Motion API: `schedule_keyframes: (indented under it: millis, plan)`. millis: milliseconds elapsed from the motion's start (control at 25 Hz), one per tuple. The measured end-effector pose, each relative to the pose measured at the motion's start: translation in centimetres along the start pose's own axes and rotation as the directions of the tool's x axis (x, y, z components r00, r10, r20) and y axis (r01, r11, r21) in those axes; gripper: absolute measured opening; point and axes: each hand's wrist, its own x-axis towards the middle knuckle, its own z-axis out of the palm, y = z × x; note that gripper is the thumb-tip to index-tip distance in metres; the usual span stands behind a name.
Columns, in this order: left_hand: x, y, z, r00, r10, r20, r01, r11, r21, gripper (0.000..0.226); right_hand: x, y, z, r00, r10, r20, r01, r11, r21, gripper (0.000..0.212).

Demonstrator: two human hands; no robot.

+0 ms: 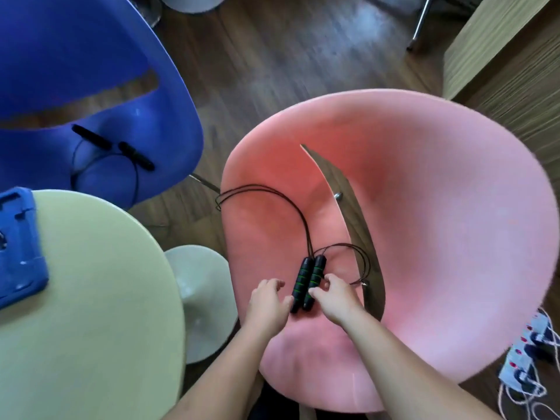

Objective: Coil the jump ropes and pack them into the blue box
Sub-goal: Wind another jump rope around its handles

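A jump rope with two black, green-ringed handles (307, 283) lies on the seat of a pink chair (424, 237). The handles rest side by side. Its thin black cord (266, 190) loops to the chair's left edge and curls again at the right. My left hand (268, 304) touches the left handle, fingers spread. My right hand (335, 298) touches the right handle with its fingertips. A second jump rope (121, 150) with black handles lies on a blue chair (91, 71). The blue box (18, 247) sits on the round table at the far left.
A pale green round table (91, 313) fills the lower left, its white base (200, 298) beside the pink chair. A wooden cabinet (509, 56) stands at the upper right. A power strip with cables (530, 359) lies on the wooden floor at the lower right.
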Motion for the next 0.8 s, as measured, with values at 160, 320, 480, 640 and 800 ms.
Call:
schedule_keyframes:
  millis: [160, 320, 480, 640, 800]
  plan:
    - [3.2, 0.0, 3.3, 0.987, -0.104, 0.125, 0.121, 0.984, -0.134, 0.055, 5.4, 1.4, 1.7, 0.995, 0.096, 0.004, -0.096, 0.995, 0.011, 0.048]
    - [5.5, -0.4, 5.5, 0.958, -0.174, 0.229, 0.25, 0.9, -0.357, 0.061, 8.3, 2.0, 3.0, 0.989, 0.136, 0.066, -0.141, 0.987, 0.081, 0.043]
    - [5.6, 0.9, 6.3, 0.905, -0.197, 0.378, 0.403, 0.684, -0.608, 0.049, 9.6, 1.6, 4.3, 0.976, 0.175, 0.129, -0.198, 0.959, 0.201, 0.042]
    - [4.8, 1.5, 5.8, 0.923, -0.132, 0.362, 0.363, 0.609, -0.705, 0.062, 8.6, 0.5, 4.1, 0.989, 0.14, 0.038, -0.145, 0.956, 0.256, 0.032]
    - [3.0, 1.7, 3.1, 0.972, 0.002, 0.234, 0.164, 0.707, -0.688, 0.067, 5.0, -0.5, 3.1, 0.994, 0.103, 0.031, -0.105, 0.879, 0.464, 0.032]
